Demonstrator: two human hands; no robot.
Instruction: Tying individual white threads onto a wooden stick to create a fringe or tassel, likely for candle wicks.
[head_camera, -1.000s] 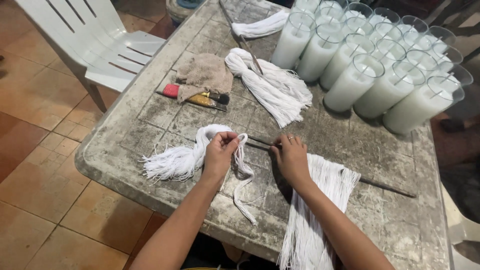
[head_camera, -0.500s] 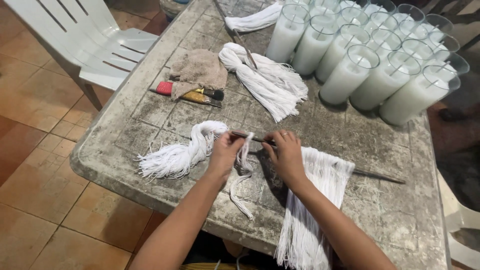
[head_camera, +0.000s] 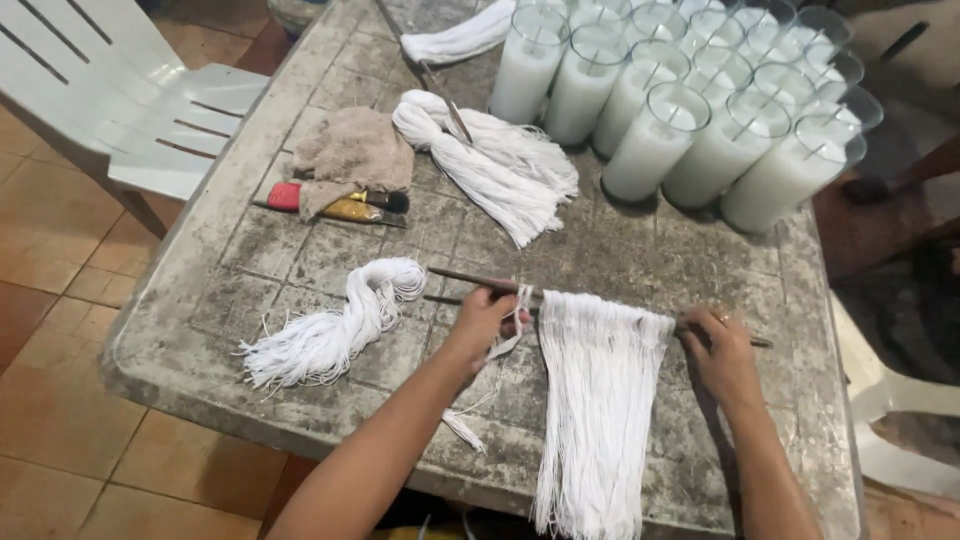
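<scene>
Two hands at a thin rod hung with white string, on a worn grey table

The left hand (head_camera: 487, 318) pinches a loose white strand (head_camera: 517, 318) against the thin rod (head_camera: 480, 281), fingers closed on it; the right hand (head_camera: 722, 352) lies on the rod's other end, fingers curled over it. Between them a curtain of white strings (head_camera: 600, 400) hangs from the rod over the table's (head_camera: 250, 240) near edge. A string bundle (head_camera: 325, 335) lies near the left edge; glass candles (head_camera: 690, 110) crowd the far right corner
</scene>
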